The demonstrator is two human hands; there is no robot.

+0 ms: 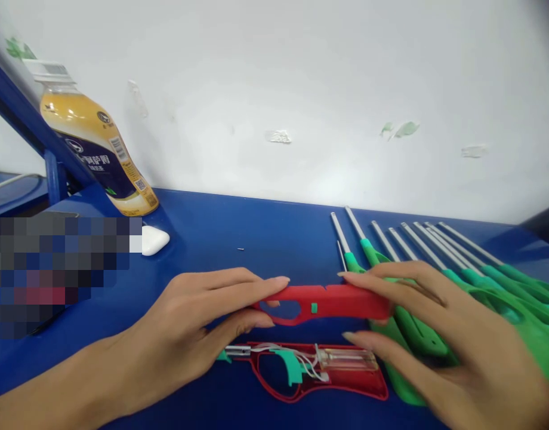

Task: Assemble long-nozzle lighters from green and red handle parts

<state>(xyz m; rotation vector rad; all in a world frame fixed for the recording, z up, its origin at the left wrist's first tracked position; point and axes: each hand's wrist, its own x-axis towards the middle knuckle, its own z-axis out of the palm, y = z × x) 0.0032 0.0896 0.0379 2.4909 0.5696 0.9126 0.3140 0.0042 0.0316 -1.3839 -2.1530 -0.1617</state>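
Observation:
A red plastic half shell with an oval opening and a small green part is held level between my two hands. My left hand pinches its left end between thumb and fingers. The fingers of my right hand rest on its right end, the thumb lower and apart from it. Just below, on the blue table, lies an open red lighter half with a clear fuel tank, white wires, a green trigger and a metal tube at its left, partly behind my left hand.
Several green lighters with metal tubes lie at the right, partly behind my right hand. A yellow drink bottle and a white object are at the left. A tiny metal pin lies on the blue table before a white wall.

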